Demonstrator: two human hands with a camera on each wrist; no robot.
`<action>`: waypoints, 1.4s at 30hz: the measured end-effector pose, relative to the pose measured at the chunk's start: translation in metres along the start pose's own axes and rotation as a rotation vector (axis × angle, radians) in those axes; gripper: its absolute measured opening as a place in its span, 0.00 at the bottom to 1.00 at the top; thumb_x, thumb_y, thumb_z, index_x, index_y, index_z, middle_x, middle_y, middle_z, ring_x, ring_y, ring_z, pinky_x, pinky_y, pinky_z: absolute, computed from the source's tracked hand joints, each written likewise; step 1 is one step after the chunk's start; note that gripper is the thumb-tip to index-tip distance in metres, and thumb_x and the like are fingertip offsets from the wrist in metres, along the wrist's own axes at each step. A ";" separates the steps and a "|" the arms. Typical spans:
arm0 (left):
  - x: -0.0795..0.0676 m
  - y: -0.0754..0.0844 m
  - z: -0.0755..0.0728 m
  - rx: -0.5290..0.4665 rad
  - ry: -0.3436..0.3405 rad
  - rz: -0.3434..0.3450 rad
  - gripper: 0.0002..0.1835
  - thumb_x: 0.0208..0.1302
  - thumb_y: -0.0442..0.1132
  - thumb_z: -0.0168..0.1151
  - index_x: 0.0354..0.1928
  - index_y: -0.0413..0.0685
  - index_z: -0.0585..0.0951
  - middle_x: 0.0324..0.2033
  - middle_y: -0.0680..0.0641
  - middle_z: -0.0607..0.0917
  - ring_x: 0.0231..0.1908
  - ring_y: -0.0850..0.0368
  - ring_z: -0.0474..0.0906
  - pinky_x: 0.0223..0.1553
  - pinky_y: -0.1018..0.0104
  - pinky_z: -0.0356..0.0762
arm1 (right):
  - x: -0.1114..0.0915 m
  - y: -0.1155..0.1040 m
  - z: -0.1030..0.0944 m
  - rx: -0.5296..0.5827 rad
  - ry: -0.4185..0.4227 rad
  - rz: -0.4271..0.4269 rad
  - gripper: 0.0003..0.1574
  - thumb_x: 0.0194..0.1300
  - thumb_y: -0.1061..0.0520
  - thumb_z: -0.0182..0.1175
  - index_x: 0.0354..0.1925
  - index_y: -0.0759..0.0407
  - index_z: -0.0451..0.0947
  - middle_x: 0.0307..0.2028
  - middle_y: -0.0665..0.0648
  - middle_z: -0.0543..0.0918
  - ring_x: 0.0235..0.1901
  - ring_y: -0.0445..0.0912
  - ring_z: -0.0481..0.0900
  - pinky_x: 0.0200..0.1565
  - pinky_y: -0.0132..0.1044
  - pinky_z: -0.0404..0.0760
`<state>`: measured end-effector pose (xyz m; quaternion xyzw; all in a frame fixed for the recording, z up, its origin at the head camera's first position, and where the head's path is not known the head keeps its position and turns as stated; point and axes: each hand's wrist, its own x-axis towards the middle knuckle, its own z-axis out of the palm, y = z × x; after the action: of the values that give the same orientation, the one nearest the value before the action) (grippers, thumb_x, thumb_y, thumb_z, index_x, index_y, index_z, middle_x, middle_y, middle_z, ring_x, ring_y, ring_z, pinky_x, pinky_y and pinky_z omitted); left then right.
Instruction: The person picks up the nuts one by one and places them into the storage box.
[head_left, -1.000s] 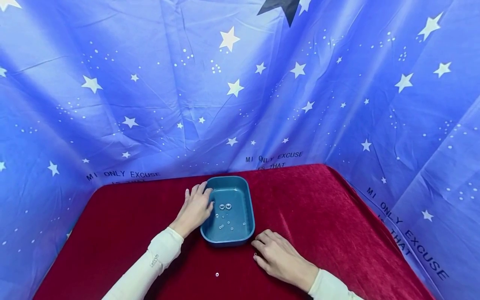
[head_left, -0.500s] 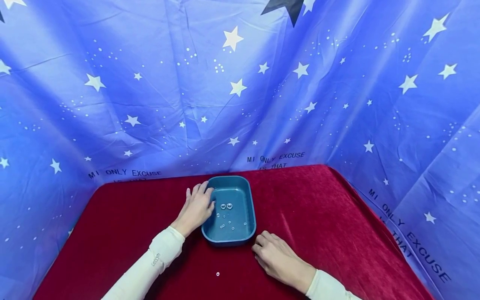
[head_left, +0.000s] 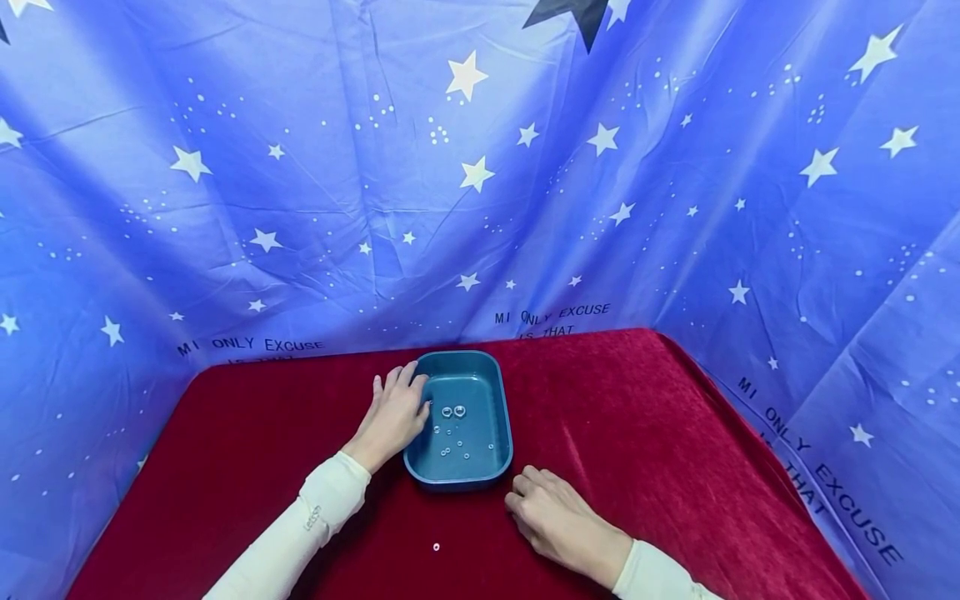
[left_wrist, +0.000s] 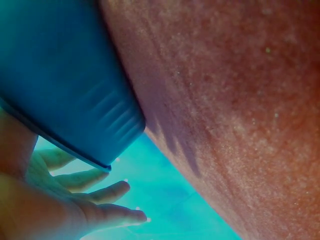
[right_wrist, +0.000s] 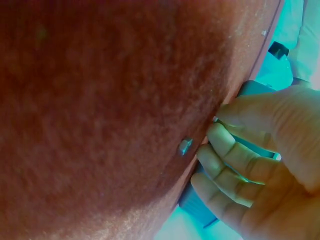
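Observation:
A blue-green plastic box stands on the red cloth, with two larger metal nuts and several tiny ones inside. My left hand rests on the box's left rim, thumb and index finger over the edge. In the left wrist view its other fingers are spread and fairly straight. Right of the box's near corner, my right hand has curled fingers. The right wrist view shows a small shiny piece, apparently a nut, pinched between thumb and index finger. Another nut lies on the cloth near the fingertips.
A single small nut sits on the red cloth in front of the box. Behind and along both sides hangs a blue curtain with stars and printed words.
My right fingers have curled in and the hand has drawn slightly back from the box; the small ring seen by its thumb is now hidden in the head view. The left hand keeps its place.

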<state>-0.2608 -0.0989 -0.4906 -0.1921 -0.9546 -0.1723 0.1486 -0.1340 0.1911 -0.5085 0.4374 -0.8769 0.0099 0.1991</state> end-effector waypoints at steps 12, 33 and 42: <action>0.001 0.000 0.002 -0.007 0.017 0.002 0.22 0.72 0.35 0.73 0.64 0.33 0.83 0.73 0.29 0.75 0.73 0.26 0.70 0.69 0.16 0.62 | -0.003 -0.002 -0.005 -0.013 0.013 -0.035 0.14 0.55 0.62 0.75 0.28 0.49 0.77 0.27 0.47 0.71 0.30 0.43 0.66 0.31 0.32 0.70; 0.000 0.001 -0.002 -0.017 -0.036 -0.039 0.23 0.75 0.36 0.70 0.67 0.34 0.82 0.77 0.31 0.72 0.75 0.28 0.69 0.72 0.18 0.60 | 0.013 0.015 -0.027 0.009 0.049 -0.016 0.11 0.56 0.62 0.78 0.33 0.51 0.84 0.31 0.47 0.77 0.34 0.42 0.70 0.35 0.33 0.74; 0.000 0.001 0.000 -0.021 -0.013 -0.028 0.22 0.74 0.36 0.71 0.65 0.33 0.83 0.76 0.30 0.73 0.73 0.27 0.70 0.71 0.17 0.62 | 0.026 0.036 -0.032 -0.020 0.091 0.014 0.11 0.54 0.65 0.76 0.34 0.54 0.86 0.30 0.49 0.79 0.34 0.44 0.72 0.34 0.35 0.75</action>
<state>-0.2609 -0.0981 -0.4902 -0.1814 -0.9563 -0.1831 0.1381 -0.1647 0.1996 -0.4646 0.4283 -0.8700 0.0223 0.2433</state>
